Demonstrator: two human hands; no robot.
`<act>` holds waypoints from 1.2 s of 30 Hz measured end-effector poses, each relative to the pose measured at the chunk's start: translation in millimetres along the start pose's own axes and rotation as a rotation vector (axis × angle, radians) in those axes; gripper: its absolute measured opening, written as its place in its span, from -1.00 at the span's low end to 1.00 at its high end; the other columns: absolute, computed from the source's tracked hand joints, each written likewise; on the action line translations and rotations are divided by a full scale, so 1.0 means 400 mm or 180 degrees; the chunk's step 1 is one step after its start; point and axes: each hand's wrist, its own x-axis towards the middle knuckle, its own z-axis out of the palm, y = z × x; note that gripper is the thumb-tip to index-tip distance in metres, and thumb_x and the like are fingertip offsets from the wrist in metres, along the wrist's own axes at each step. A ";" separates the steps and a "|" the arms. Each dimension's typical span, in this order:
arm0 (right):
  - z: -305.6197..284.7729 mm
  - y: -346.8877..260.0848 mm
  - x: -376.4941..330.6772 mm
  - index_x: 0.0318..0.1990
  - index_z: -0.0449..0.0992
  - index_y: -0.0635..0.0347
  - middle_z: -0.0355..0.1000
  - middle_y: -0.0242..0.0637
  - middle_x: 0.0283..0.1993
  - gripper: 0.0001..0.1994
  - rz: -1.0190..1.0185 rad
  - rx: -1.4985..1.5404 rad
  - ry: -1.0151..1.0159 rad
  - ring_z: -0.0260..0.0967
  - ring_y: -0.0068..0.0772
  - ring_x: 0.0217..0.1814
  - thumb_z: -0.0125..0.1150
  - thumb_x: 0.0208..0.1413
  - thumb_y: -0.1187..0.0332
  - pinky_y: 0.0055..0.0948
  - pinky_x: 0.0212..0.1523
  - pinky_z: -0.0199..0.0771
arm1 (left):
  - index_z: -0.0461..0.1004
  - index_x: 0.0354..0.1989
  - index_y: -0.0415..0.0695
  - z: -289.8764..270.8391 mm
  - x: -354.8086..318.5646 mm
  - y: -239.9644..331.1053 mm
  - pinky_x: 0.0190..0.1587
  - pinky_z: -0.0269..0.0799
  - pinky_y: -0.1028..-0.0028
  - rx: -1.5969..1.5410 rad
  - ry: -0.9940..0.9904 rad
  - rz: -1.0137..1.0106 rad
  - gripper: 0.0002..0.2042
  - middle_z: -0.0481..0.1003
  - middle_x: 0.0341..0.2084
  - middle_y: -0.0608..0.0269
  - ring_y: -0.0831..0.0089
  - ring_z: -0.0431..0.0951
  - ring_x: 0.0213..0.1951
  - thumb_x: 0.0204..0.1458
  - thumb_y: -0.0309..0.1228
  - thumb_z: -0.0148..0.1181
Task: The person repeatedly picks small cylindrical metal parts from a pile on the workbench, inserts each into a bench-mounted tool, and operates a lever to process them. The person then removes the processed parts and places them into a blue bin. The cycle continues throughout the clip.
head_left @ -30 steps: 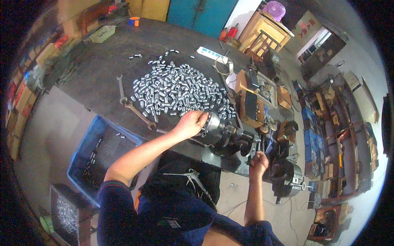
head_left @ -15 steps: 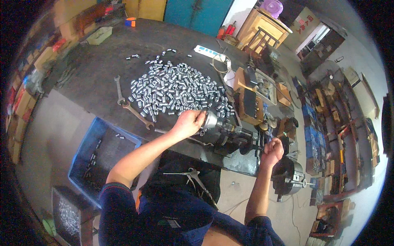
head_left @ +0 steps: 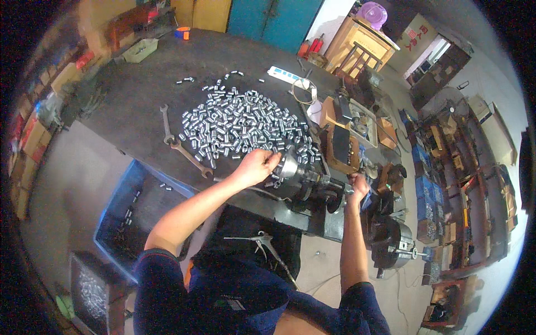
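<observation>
Round metal head (head_left: 288, 166) just right of your left fingers

The head sits at the left end of the dark machine (head_left: 312, 187), which runs long ways from your left hand (head_left: 260, 166) toward your right hand (head_left: 359, 188). Your left hand is nearer the head. Its fingers are bent in at the head's left face; I can't tell if they pinch anything. Your right fingers curl at the machine's right end, but their grip is hidden. Past the head lies a big pile of shiny little tubes (head_left: 240, 124). Two wrenches (head_left: 166, 125) lie left of it.

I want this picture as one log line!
left hand: at machine's round end; right hand: at its other end; metal pieces: piled on table; wrenches: beside them
</observation>
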 end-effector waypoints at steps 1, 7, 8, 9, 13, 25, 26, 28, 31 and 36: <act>0.022 -0.063 0.020 -0.54 0.40 0.28 0.23 -0.44 -0.65 -0.83 0.0435 0.0466 0.0102 0.08 -0.62 -0.68 -0.06 -0.04 0.40 -0.64 -0.67 0.04 | 0.31 -0.71 -0.26 -0.001 0.005 -0.026 -0.72 0.14 0.47 -0.0016 -0.0031 0.0007 -0.59 0.22 -0.88 0.26 0.51 0.22 -0.82 0.03 -0.18 -0.09; -0.032 -0.320 -0.057 -0.51 0.36 0.29 0.11 -0.49 -0.70 -0.83 0.0649 0.1742 0.0320 -0.04 -0.73 -0.75 -0.12 -0.02 0.40 -0.73 -0.78 -0.08 | 0.29 -0.71 -0.23 -0.012 -0.008 -0.017 -0.76 0.12 0.56 -0.0183 -0.0145 -0.0336 -0.60 0.23 -0.86 0.38 0.63 0.22 -0.83 0.06 -0.20 -0.11; -0.054 -0.327 -0.087 -0.53 0.35 0.28 0.11 -0.48 -0.70 -0.82 0.0572 0.1782 0.0188 -0.03 -0.72 -0.75 -0.12 -0.01 0.39 -0.73 -0.79 -0.08 | 0.29 -0.71 -0.23 -0.015 -0.009 -0.025 -0.76 0.12 0.57 -0.0252 -0.0164 -0.0370 -0.61 0.24 -0.86 0.38 0.63 0.22 -0.83 0.06 -0.21 -0.11; -0.077 -0.317 -0.116 -0.53 0.34 0.28 0.11 -0.47 -0.72 -0.81 0.0641 0.1786 0.0218 -0.04 -0.71 -0.76 -0.13 -0.01 0.38 -0.72 -0.80 -0.08 | 0.28 -0.72 -0.24 -0.017 -0.007 -0.022 -0.75 0.13 0.54 -0.0260 -0.0165 -0.0352 -0.60 0.23 -0.87 0.36 0.61 0.23 -0.83 0.05 -0.20 -0.11; -0.116 -0.232 -0.204 -0.52 0.36 0.29 0.12 -0.47 -0.72 -0.82 0.1284 0.1585 0.0161 -0.02 -0.69 -0.78 -0.14 -0.02 0.40 -0.71 -0.83 -0.05 | 0.26 -0.72 -0.25 -0.041 -0.020 -0.020 -0.72 0.16 0.51 -0.0427 -0.0015 -0.0448 -0.58 0.23 -0.87 0.33 0.58 0.26 -0.82 0.04 -0.17 -0.11; 0.015 -0.205 -0.004 -0.46 0.41 0.28 0.23 -0.44 -0.64 -0.87 0.0733 0.1336 0.0236 0.08 -0.71 -0.69 -0.10 -0.04 0.47 -0.75 -0.75 -0.01 | 0.43 -0.57 -0.27 -0.321 -0.363 -0.286 -0.35 0.31 0.18 0.2084 0.0760 -0.1470 -0.67 0.39 -0.58 -0.15 0.00 0.43 -0.43 -0.08 -0.21 -0.05; 0.012 -0.240 -0.005 -0.45 0.40 0.28 0.20 -0.46 -0.65 -0.87 0.0746 0.1410 0.0353 0.05 -0.72 -0.69 -0.10 -0.03 0.47 -0.75 -0.75 -0.04 | 0.43 -0.58 -0.28 -0.337 -0.407 -0.329 -0.34 0.32 0.19 0.2366 0.0857 -0.1564 -0.67 0.39 -0.58 -0.17 0.01 0.43 -0.42 -0.10 -0.21 -0.03; -0.012 -0.312 -0.041 -0.47 0.38 0.28 0.13 -0.51 -0.66 -0.86 0.0564 0.1595 0.0209 0.00 -0.74 -0.70 -0.12 -0.01 0.45 -0.75 -0.75 -0.06 | 0.43 -0.59 -0.31 -0.359 -0.488 -0.415 -0.30 0.35 0.20 0.2590 0.0751 -0.2041 -0.65 0.41 -0.55 -0.18 0.01 0.44 -0.39 -0.12 -0.20 -0.02; -0.072 -0.328 -0.102 -0.50 0.35 0.25 0.10 -0.53 -0.69 -0.80 0.0444 0.1773 -0.0078 -0.03 -0.75 -0.74 -0.12 0.05 0.34 -0.75 -0.80 -0.09 | 0.44 -0.52 -0.31 -0.360 -0.565 -0.490 -0.28 0.37 0.22 0.3027 0.0541 -0.2420 -0.68 0.43 -0.51 -0.15 0.03 0.46 -0.37 -0.14 -0.22 0.01; -0.128 -0.237 -0.215 -0.48 0.36 0.29 0.14 -0.48 -0.70 -0.81 0.0737 0.1763 -0.0143 0.00 -0.73 -0.75 0.00 -0.01 0.31 -0.75 -0.81 -0.05 | 0.41 -0.37 -0.20 -0.324 -0.462 -0.349 -0.30 0.36 0.22 0.2984 0.0448 -0.1396 -0.77 0.43 -0.48 -0.12 0.03 0.44 -0.40 -0.21 -0.34 0.04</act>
